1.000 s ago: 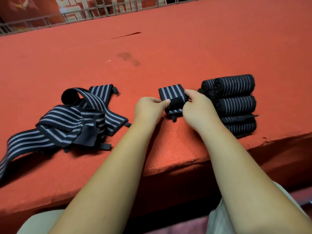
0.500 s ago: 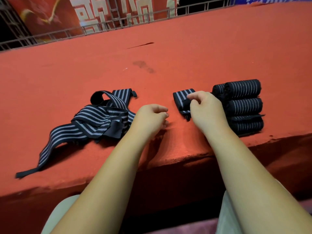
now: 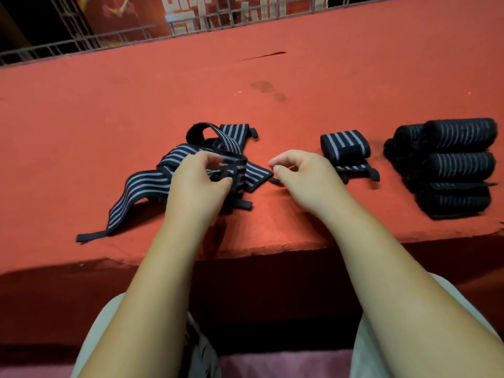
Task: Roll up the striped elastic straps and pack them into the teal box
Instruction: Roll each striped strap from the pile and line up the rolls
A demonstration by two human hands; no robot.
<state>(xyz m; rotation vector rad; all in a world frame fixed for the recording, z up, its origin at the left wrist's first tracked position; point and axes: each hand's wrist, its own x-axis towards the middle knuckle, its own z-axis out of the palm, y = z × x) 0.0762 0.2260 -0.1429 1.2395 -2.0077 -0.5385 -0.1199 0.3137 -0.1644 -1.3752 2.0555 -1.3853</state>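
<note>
Near the front edge of the table [image 3: 81,118], left of the middle, I see the loose straps [image 3: 141,186] in a tangled heap, with one tail running out toward the front edge. My left hand [image 3: 196,184] pinches a fold on the right side of this heap between thumb and fingers. My right hand [image 3: 302,178] hovers just beside the heap, fingers loosely curled, and holds nothing. Further right lies one rolled strap [image 3: 345,144], its tail sticking out beneath it, and near the right end is a stack of rolls [image 3: 458,165]. The teal box is not in view. I judge the straps light, soft and springy, so a roll will want to open. It is better to take the flat end tab and wind under tension.
</note>
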